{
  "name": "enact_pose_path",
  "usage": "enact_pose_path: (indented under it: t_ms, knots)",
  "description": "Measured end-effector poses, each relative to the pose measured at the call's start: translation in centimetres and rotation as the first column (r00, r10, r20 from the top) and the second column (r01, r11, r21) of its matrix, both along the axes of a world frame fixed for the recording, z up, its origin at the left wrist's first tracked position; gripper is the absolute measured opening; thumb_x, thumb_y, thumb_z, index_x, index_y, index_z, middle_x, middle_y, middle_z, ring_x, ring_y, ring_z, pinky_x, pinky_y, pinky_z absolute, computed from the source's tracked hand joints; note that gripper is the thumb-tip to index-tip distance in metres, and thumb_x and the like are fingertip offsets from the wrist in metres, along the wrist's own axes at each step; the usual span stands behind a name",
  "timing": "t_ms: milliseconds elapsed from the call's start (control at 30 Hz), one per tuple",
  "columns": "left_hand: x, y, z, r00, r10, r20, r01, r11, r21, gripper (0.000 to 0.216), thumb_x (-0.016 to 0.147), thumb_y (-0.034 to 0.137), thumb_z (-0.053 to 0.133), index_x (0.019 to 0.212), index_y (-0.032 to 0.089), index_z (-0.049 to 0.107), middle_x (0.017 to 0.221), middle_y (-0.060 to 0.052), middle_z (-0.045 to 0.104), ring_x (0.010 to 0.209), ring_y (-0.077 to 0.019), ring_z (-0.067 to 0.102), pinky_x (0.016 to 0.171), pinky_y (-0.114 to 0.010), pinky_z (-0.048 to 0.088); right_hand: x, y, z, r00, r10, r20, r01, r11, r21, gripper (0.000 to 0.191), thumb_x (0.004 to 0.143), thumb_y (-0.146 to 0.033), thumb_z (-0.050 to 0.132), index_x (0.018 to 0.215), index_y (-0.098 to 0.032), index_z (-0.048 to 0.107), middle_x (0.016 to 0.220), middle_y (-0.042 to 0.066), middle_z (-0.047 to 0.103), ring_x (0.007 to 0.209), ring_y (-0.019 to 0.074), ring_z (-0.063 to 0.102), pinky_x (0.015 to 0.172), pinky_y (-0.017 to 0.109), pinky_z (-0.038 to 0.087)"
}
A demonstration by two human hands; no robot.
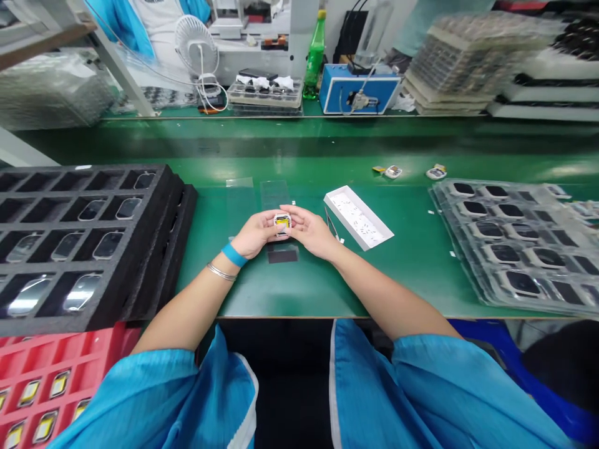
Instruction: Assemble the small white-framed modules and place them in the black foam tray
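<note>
Between my two hands sits a small smartwatch case (282, 221), its yellow and dark inside facing up. My left hand (255, 234) grips its left side, and my right hand (314, 233) holds the right side, with both thumbs on its near edge. Below the hands a dark rectangular piece (282, 254) lies on the green table (299, 290). Right of my right hand is a white open box (359, 218) with many tiny bits in it. A pair of tweezers (332, 224) lies along the box's left side, partly hidden by my hand.
A black foam tray (105, 249) with watch screens stands at left, above a red tray (88, 355) of watch cases. At right lies a clear plastic tray (477, 249) of watch parts. Two loose watch cases (393, 171) lie farther back. A green bottle (315, 56) and fan stand behind.
</note>
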State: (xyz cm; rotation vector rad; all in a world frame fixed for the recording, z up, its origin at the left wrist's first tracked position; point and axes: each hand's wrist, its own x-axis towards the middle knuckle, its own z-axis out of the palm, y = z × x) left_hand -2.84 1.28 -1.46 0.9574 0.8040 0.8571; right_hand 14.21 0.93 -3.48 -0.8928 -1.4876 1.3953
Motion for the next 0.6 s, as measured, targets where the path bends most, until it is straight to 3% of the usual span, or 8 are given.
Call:
enact_pose_path:
  t_ms: [133,267,367,467,533,600]
  knots:
    - [0.5,0.0,-0.5,0.998,0.059,0.005,-0.059,0.998,-0.015,0.042,0.061,0.02,0.087,0.099,0.014,0.07,0.093,-0.006,0.074,0.081,-0.014,0.069,0.08,-0.029,0.057,-0.2,0.2,-0.4,0.999,-0.042,0.026,0.041,0.999,0.023,0.06,0.069,-0.041,0.078,0.123,-0.021,0.06,0.131,0.011,0.064,0.12,0.0254,0.062,0.105,0.044,0.05]
    - [0.6,0.0,0.1,0.987,0.159,0.029,-0.157,0.986,-0.063,0.034,0.07,0.01,0.079,0.103,0.014,0.069,0.094,-0.008,0.074,0.082,-0.0151,0.069,0.091,-0.04,0.055,0.5,0.5,-0.8,0.994,-0.082,0.068,0.085,0.996,-0.036,0.074,0.063,-0.045,0.084,0.128,-0.024,0.056,0.123,0.012,0.068,0.116,0.028,0.065,0.102,0.048,0.053]
    - [-1.3,-1.2,2.3,0.957,0.251,0.145,-0.25,0.968,-0.027,0.034,0.08,0.015,0.071,0.114,0.016,0.067,0.108,-0.011,0.071,0.097,-0.0188,0.068,0.099,-0.043,0.05,1.1,1.1,-1.1,0.993,-0.1,0.061,0.104,0.993,-0.061,0.071,0.066,-0.05,0.082,0.128,-0.027,0.056,0.118,0.011,0.071,0.113,0.0284,0.067,0.098,0.05,0.056]
    - [-4.8,-5.3,5.4,0.947,0.296,0.127,-0.314,0.937,0.154,0.044,0.081,0.021,0.072,0.124,0.021,0.065,0.119,-0.009,0.067,0.111,-0.0225,0.064,0.1,-0.04,0.049,1.2,1.2,-1.3,0.991,-0.117,0.065,0.121,0.991,-0.062,0.065,0.068,-0.056,0.08,0.122,-0.026,0.059,0.112,0.011,0.073,0.107,0.0284,0.069,0.095,0.051,0.057]
    - [-7.9,-8.3,7.4,0.879,0.471,-0.071,-0.411,0.825,0.387,0.053,0.073,0.021,0.078,0.124,0.024,0.066,0.118,-0.007,0.067,0.11,-0.0237,0.062,0.097,-0.036,0.05,1.0,1.1,-1.4,0.986,-0.136,0.098,0.141,0.989,-0.049,0.064,0.066,-0.058,0.079,0.118,-0.025,0.061,0.106,0.011,0.074,0.102,0.0285,0.071,0.096,0.052,0.056]
    - [-11.5,-10.2,9.2,0.648,0.718,-0.254,-0.459,0.635,0.622,0.062,0.066,0.021,0.083,0.125,0.026,0.065,0.116,-0.005,0.066,0.11,-0.0241,0.06,0.095,-0.033,0.05,0.8,1.0,-1.6,0.975,-0.157,0.155,0.163,0.986,-0.025,0.063,0.065,-0.06,0.078,0.115,-0.024,0.062,0.101,0.011,0.075,0.098,0.0289,0.072,0.098,0.055,0.054]
